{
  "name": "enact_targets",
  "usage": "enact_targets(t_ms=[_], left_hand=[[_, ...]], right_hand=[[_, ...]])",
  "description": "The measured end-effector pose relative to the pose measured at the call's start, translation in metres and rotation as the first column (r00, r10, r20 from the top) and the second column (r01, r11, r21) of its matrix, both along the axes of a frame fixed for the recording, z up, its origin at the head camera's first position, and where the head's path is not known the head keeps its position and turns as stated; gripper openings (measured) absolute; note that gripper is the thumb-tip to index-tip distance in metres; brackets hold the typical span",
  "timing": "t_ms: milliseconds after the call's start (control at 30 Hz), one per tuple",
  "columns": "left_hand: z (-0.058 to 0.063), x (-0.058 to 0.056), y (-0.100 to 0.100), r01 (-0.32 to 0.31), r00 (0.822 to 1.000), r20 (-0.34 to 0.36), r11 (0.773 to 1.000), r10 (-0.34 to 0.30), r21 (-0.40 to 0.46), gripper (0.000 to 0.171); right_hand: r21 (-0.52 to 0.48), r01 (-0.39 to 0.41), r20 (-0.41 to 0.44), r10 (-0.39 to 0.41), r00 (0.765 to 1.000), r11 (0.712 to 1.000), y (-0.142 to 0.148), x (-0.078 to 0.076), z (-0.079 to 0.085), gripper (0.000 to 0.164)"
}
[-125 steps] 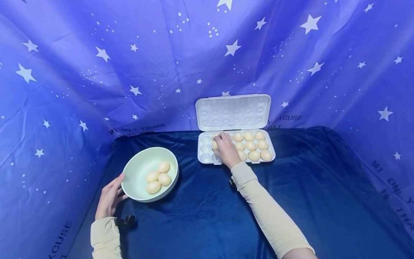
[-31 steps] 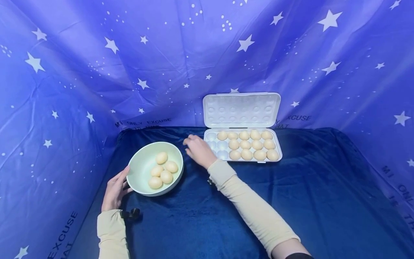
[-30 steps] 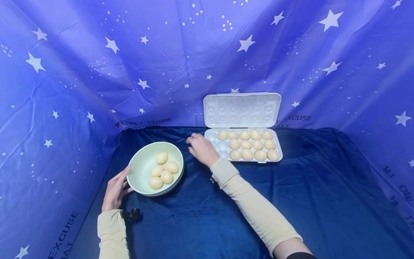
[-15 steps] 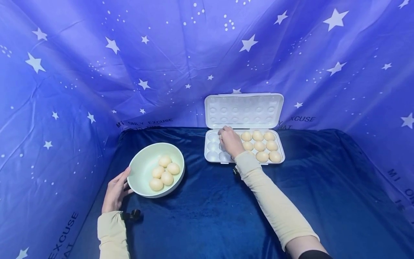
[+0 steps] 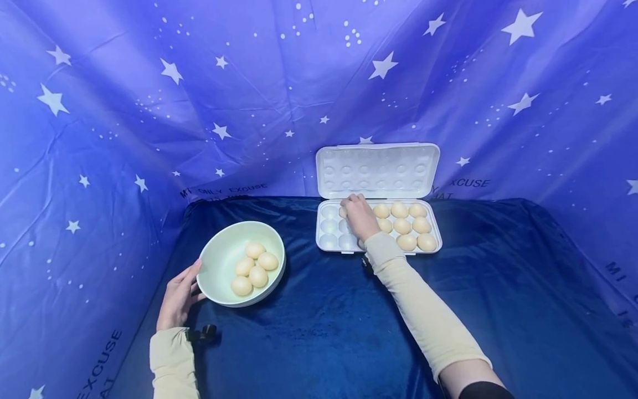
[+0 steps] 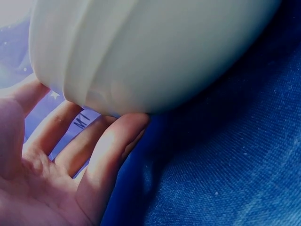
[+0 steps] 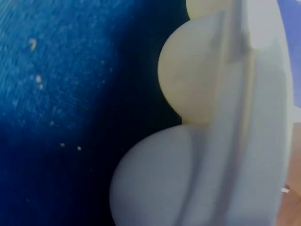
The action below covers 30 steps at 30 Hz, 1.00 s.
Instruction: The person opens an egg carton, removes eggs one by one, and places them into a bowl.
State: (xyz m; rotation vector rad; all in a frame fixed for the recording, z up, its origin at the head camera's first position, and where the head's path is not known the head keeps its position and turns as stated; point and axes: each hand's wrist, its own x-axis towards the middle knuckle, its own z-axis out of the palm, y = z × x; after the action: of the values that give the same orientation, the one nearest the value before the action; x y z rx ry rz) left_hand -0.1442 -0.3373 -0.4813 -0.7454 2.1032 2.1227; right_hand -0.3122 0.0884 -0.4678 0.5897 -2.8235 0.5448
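Observation:
My left hand (image 5: 176,296) grips the left side of a pale green bowl (image 5: 214,263), thumb at the rim and fingers against the outer wall. In the left wrist view, the fingers press on the bowl's ridged outside (image 6: 160,61). Several eggs (image 5: 255,250) lie grouped in the bowl. Over the left part of a white egg carton (image 5: 379,170) is my right hand (image 5: 361,217), fingers bent down among the eggs. One egg (image 5: 342,211) shows at its fingertips. The hand hides other cups, and whether it grips an egg is hidden. The right wrist view shows the carton's rounded cups (image 7: 155,179).
The carton's lid stands raised at the back. More eggs (image 5: 401,226) fill its right side, while its left column of cups (image 5: 329,226) holds none. Dark blue cloth (image 5: 309,338) covers the table. A starry blue curtain (image 5: 279,100) surrounds it.
The bowl holds one more egg than about four seconds ago. From between bowl and carton, my right hand has moved right to the carton. My left hand stays on the bowl.

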Motion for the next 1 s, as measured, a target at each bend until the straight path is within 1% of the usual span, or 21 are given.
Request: enact_targets(t_ms=[200,300,400,500,667,767,833,1000], left_hand=[[-0.001,0.001,-0.001,0.013,1.0,-0.012,0.999,-0.012,0.044,0.013],[0.0,0.001,-0.001,0.015,1.0,-0.008,0.999,-0.015,0.045,0.012],[0.0,0.001,-0.002,0.011,1.0,0.001,0.999,-0.011,0.041,0.015],[-0.001,-0.001,-0.003,0.008,1.0,0.012,0.999,-0.009,0.041,0.017],[-0.002,-0.001,-0.003,0.007,1.0,0.014,0.999,-0.007,0.041,0.018],[-0.002,0.0,-0.002,0.003,1.0,0.012,0.999,-0.003,0.033,0.021],[-0.002,0.0,-0.002,0.0,1.0,0.018,1.0,-0.001,0.027,0.029],[-0.001,0.0,-0.002,-0.005,1.0,0.022,1.0,0.005,0.026,0.032]], right_hand=[[-0.049,-0.016,-0.011,0.015,1.0,0.999,0.001,-0.002,-0.005,0.025],[-0.072,-0.019,-0.002,0.019,1.0,0.997,0.001,-0.002,-0.006,0.022],[-0.093,-0.024,0.01,0.025,1.0,0.995,0.002,-0.002,-0.006,0.021],[-0.118,-0.033,0.004,0.034,0.999,0.992,0.002,-0.003,-0.005,0.021],[-0.152,-0.034,-0.008,0.033,0.999,0.988,0.005,0.001,0.0,0.028],[-0.174,-0.036,-0.012,0.034,0.999,0.984,0.005,0.004,0.004,0.034],[-0.181,-0.043,-0.02,0.04,0.999,0.983,0.003,0.007,0.008,0.036],[-0.195,-0.07,-0.058,0.06,0.997,0.978,-0.002,0.014,0.015,0.038]])
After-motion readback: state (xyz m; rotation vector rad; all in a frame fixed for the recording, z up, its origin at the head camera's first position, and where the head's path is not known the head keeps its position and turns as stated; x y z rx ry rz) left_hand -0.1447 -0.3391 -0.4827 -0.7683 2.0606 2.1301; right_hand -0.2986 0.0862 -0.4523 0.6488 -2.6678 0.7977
